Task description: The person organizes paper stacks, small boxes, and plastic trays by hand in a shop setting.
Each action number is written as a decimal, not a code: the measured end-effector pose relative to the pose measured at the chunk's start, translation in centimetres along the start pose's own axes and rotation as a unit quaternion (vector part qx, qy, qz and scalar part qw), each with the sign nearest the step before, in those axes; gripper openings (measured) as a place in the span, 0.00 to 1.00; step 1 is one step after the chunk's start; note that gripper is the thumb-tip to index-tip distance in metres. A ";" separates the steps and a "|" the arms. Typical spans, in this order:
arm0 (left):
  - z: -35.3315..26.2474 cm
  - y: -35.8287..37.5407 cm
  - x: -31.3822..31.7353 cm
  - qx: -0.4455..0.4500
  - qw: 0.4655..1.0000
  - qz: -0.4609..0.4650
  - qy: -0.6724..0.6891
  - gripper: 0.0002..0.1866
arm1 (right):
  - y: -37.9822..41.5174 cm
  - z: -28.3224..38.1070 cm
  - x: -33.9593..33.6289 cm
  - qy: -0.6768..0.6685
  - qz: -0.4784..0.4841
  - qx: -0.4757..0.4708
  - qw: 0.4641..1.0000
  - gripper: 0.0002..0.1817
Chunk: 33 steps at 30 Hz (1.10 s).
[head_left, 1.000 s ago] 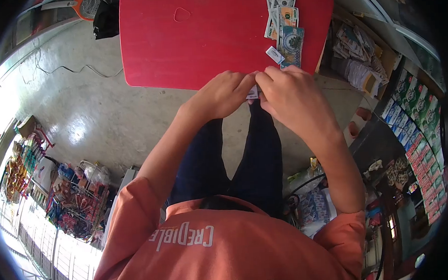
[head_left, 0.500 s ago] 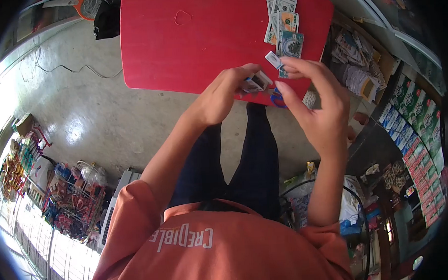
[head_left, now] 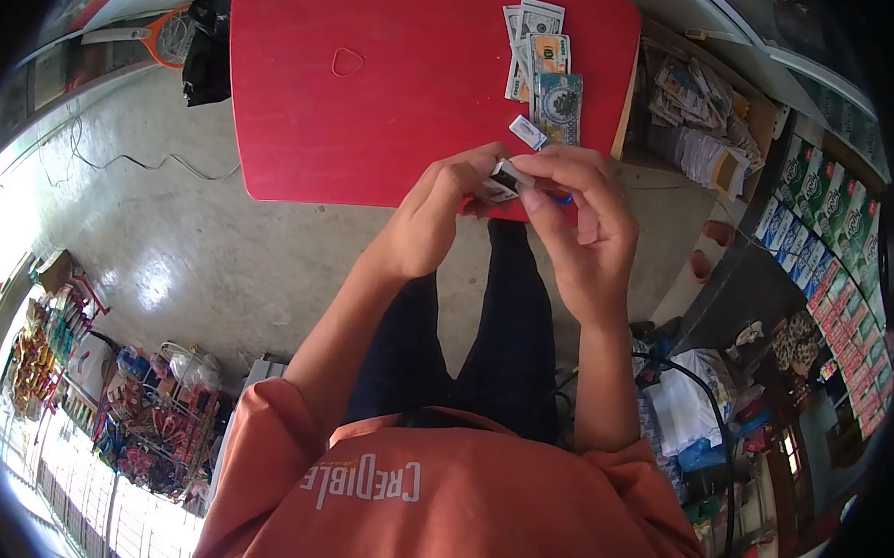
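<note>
Near the front edge of the red table (head_left: 361, 133), my left hand (head_left: 434, 215) is closed on a small white and dark box (head_left: 504, 180). The thumb and index finger of my right hand (head_left: 589, 218) pinch the right end of that same box. A small white packet (head_left: 527, 131) lies on the table just beyond my fingers. Beside it is a blue-green banknote (head_left: 559, 103), with orange and grey banknotes (head_left: 536, 36) overlapping behind it. A blue item (head_left: 561, 198) shows partly behind my right fingers.
A thin rubber band (head_left: 348, 62) lies on the table. To the right is a carton of paper bundles (head_left: 704, 118). Slippers (head_left: 706, 266) sit on the floor, with stacked boxed goods (head_left: 825, 262) at far right. Bagged goods (head_left: 154, 421) stand at lower left.
My right hand has moved left from beside the white packet and now grips the box in my left hand. The whole view has shifted slightly, with the table lower and further left.
</note>
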<state>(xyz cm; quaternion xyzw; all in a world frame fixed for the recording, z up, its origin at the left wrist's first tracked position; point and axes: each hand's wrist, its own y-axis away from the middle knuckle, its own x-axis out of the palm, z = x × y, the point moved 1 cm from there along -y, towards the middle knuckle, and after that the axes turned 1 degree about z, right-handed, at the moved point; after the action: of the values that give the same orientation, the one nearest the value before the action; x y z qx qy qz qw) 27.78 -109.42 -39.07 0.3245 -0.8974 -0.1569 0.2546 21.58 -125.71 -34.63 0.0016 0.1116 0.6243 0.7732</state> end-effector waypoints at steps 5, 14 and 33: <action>0.8 0.0 1.4 -0.034 0.996 -0.048 0.070 0.23 | 0.4 0.0 0.0 -0.076 -0.014 0.050 0.996 0.11; 0.4 0.6 1.6 -0.076 0.989 -0.014 0.129 0.31 | 1.1 -0.6 0.2 -0.099 -0.038 0.075 0.992 0.08; 1.2 1.1 2.4 -0.157 0.985 -0.065 0.044 0.38 | 1.9 -0.9 0.5 0.080 -0.075 0.046 0.993 0.07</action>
<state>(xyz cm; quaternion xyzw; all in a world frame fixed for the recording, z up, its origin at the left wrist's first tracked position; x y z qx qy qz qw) 24.97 -110.05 -38.67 0.3446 -0.8268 -0.2974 0.3306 19.65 -124.92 -35.35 -0.0212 0.2009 0.5568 0.8057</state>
